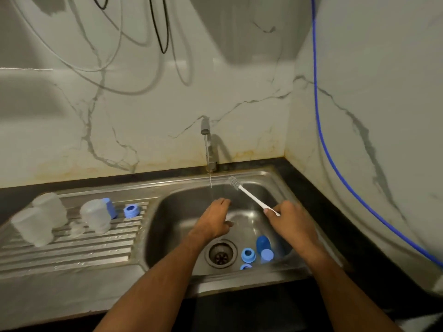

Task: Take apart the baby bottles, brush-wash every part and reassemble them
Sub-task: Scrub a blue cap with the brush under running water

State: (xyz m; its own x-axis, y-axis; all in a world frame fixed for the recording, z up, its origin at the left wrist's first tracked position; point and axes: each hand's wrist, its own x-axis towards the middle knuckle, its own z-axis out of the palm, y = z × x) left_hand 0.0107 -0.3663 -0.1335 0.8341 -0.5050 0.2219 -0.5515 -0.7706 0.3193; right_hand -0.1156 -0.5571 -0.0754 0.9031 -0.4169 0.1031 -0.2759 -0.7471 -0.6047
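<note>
single head cam, wide-angle, looking forward and down from above the counter edge onto the steel sink [271, 178], drainboard [72, 250] left, marble wall behind, forearms close in foreground

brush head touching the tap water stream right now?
Apart. The head view shows the brush head up at the right of the water stream, with bare sink wall between them; right hand grips its handle.

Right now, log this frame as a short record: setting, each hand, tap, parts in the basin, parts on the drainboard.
setting: steel sink
left hand: under the water stream, contents hidden
right hand: grips white bottle brush
tap: running
basin: blue collar ring, blue caps
drainboard: clear bottles, blue ring
</note>
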